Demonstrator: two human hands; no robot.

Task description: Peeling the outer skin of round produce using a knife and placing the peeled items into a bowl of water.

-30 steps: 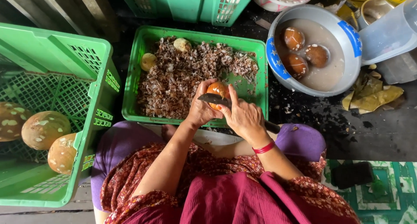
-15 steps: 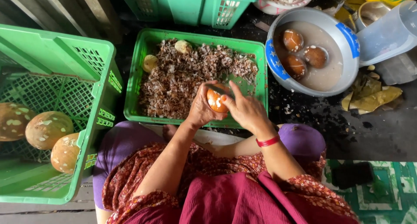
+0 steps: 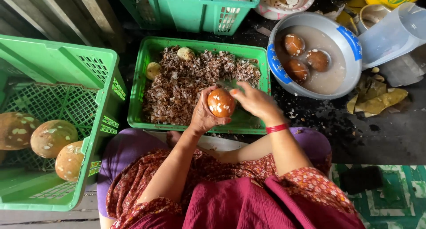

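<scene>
Though speckled, round smooth fruit (image 3: 221,103)

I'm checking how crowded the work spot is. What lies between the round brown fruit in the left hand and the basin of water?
In the head view, the right hand and the green tray's rim lie between the fruit and the basin.

An informal food-prep spot on the ground: green crates (image 3: 66,122), peelings, soaking basin (image 3: 350,47).
</scene>
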